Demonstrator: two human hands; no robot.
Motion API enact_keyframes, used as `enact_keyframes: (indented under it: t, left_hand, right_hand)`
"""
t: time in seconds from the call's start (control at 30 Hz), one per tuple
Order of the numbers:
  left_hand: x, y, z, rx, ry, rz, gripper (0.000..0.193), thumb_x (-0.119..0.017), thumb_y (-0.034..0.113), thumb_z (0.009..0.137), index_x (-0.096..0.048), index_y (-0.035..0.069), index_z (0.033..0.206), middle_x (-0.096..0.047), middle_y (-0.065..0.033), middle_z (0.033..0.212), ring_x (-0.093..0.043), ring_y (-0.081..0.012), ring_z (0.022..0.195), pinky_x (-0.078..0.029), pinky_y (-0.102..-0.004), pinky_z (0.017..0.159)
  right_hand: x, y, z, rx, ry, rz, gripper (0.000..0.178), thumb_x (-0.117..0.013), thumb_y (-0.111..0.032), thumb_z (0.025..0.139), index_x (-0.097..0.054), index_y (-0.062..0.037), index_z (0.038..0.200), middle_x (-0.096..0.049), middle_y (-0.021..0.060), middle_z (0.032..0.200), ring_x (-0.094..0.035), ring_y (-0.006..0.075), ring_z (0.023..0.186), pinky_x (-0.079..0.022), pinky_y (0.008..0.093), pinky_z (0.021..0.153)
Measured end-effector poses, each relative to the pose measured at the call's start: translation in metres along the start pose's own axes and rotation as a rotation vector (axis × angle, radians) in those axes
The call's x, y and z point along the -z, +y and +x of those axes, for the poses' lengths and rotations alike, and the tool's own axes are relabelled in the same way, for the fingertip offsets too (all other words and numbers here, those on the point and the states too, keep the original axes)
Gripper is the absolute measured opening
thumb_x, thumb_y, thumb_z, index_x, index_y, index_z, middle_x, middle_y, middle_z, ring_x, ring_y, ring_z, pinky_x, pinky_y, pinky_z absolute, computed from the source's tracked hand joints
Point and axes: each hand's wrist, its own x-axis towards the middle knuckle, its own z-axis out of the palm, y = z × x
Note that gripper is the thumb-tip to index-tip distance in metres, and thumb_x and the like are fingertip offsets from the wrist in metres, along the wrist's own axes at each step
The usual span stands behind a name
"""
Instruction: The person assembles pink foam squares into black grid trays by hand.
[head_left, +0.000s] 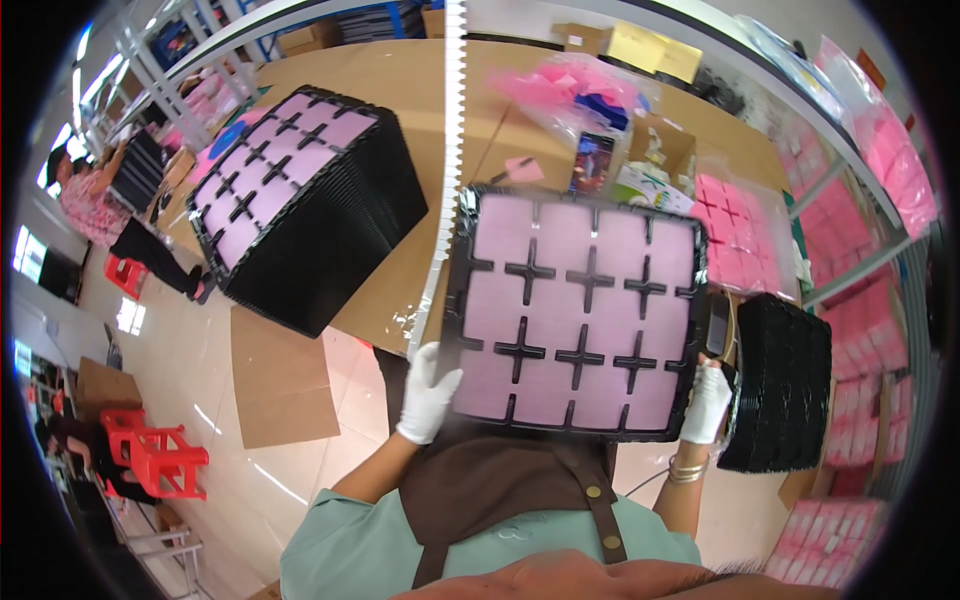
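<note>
A black plastic tray is in front of my apron, its cross-shaped dividers standing between flat pale-pink pieces. My right hand, in a white glove, grips the tray's right edge near the lower corner. Beside the lower left edge is my left hand, also gloved, with thumb and fingers apart and the thumb close to the rim. Whether it bears any of the tray's weight, I cannot tell. To the left stands a tall stack of similar black trays, its top one filled with pale-pink pieces.
More black trays stand at the right. Behind are a smartphone, a cardboard box, pink plastic film and a bright-pink filled tray. A white toothed upright crosses the bench. A person works far left near red stools.
</note>
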Motion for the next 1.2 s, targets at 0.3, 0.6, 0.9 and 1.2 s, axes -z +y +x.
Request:
enact_keyframes:
  t: [0.3,0.6,0.9,1.2]
  left_hand:
    - [0.18,0.171,0.09,-0.293,0.506,-0.024,0.055,-0.058,0.008,0.085,-0.033,-0.006,0.132,-0.053,-0.0132,0.121,-0.054,-0.0195,0.105,-0.043,-0.0331,0.094]
    - [0.299,0.145,0.164,-0.017,0.683,0.332,0.036,-0.057,0.014,0.083,-0.053,-0.002,0.115,-0.056,-0.0035,0.093,-0.051,-0.0128,0.08,-0.043,-0.0275,0.072]
    - [0.301,0.132,0.18,0.038,0.67,0.223,0.008,-0.054,0.014,0.084,-0.058,0.009,0.088,-0.049,0.0049,0.069,-0.047,-0.0075,0.061,-0.04,-0.0241,0.057]
    - [0.114,0.146,0.132,-1.083,0.734,0.821,0.035,-0.054,-0.001,0.084,-0.05,-0.002,0.118,-0.051,-0.0162,0.118,-0.05,-0.0265,0.11,-0.039,-0.0359,0.096]
  right_hand:
    - [-0.08,-0.036,-0.014,-0.104,-0.574,0.113,0.036,-0.058,-0.027,0.091,-0.058,0.0027,0.111,-0.063,0.0069,0.093,-0.057,0.0092,0.078,-0.045,0.0221,0.072]
    - [-0.099,-0.006,-0.035,-0.236,-0.739,0.051,0.021,-0.057,-0.01,0.089,-0.06,0.0028,0.105,-0.063,0.0081,0.101,-0.06,0.0144,0.092,-0.049,0.0245,0.079]
    - [-0.102,-0.002,-0.031,-0.212,-0.719,0.033,0.022,-0.057,-0.011,0.088,-0.061,0.0029,0.105,-0.063,0.0083,0.098,-0.059,0.0127,0.084,-0.047,0.0243,0.076]
    - [-0.099,0.017,-0.031,-0.242,-0.73,-0.051,0.019,-0.056,-0.006,0.087,-0.061,0.0035,0.103,-0.062,0.0078,0.102,-0.06,0.0153,0.092,-0.048,0.0255,0.081]
